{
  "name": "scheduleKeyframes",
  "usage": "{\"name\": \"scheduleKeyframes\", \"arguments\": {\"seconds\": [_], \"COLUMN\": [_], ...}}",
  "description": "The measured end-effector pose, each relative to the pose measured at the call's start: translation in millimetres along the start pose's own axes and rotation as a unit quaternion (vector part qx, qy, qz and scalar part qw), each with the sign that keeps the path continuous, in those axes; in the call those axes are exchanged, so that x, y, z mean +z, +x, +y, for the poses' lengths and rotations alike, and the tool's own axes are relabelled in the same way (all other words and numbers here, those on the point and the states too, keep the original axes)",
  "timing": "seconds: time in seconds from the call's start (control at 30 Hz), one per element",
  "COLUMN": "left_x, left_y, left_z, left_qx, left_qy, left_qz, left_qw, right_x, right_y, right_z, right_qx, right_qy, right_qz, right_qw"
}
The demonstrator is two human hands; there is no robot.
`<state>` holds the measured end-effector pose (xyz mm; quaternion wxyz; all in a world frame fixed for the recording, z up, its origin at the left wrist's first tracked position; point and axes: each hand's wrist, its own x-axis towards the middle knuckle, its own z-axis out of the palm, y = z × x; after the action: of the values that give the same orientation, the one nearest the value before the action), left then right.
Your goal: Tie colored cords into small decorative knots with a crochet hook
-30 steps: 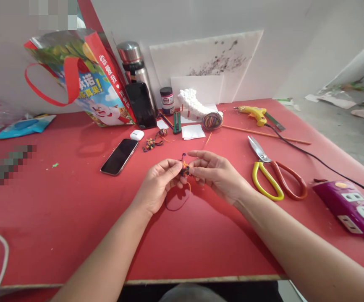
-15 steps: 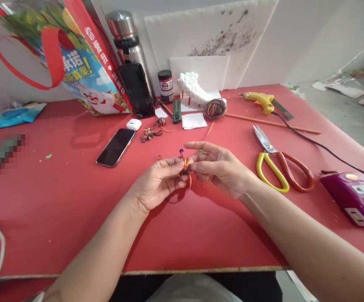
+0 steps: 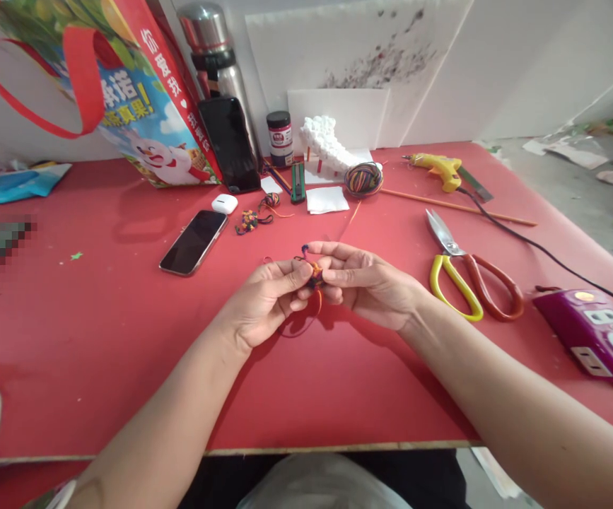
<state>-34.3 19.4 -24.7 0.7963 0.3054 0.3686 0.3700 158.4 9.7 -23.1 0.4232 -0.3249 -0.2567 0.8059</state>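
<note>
Between my hands, above the red table (image 3: pixel 141 353), is a small knotted cord piece (image 3: pixel 315 274) in orange, purple and dark colours. My left hand (image 3: pixel 271 293) pinches its left side between thumb and fingers. From the right, my right hand (image 3: pixel 367 283) grips it with thumb and fingertips. A short purple cord end sticks up from the piece, and an orange strand loops below it. Another strand runs back toward a multicoloured cord ball (image 3: pixel 363 179). A similar knotted piece (image 3: pixel 247 221) lies behind my left hand, beside a smaller cord bundle (image 3: pixel 271 200).
Scissors (image 3: pixel 452 265) with yellow and red handles lie to the right, near a purple power socket box (image 3: pixel 592 332). Farther back are a yellow glue gun (image 3: pixel 436 168), a thin stick (image 3: pixel 454 206) and a green cutter (image 3: pixel 298 184). A phone (image 3: pixel 194 242) lies left.
My right hand's fingers have drawn in, and its raised index finger has lowered onto the purple cord end. The camera view has shifted slightly.
</note>
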Motion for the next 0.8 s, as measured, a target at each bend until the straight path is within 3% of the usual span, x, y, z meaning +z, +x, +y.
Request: {"name": "scheduleKeyframes", "arguments": {"seconds": [0.43, 0.8], "left_x": [-2.6, -3.0], "left_y": [1.6, 4.7], "left_z": [1.7, -1.3], "left_qx": [0.018, 0.01], "left_qy": [-0.03, -0.022], "left_qz": [0.003, 0.026], "left_qw": [0.999, 0.999], "right_x": [2.4, 1.5], "right_y": [2.1, 2.7], "right_z": [-1.0, 3.7], "right_qx": [0.016, -0.006], "right_qy": [0.05, 0.013], "right_qz": [0.084, 0.022], "right_qw": [0.995, 1.0]}}
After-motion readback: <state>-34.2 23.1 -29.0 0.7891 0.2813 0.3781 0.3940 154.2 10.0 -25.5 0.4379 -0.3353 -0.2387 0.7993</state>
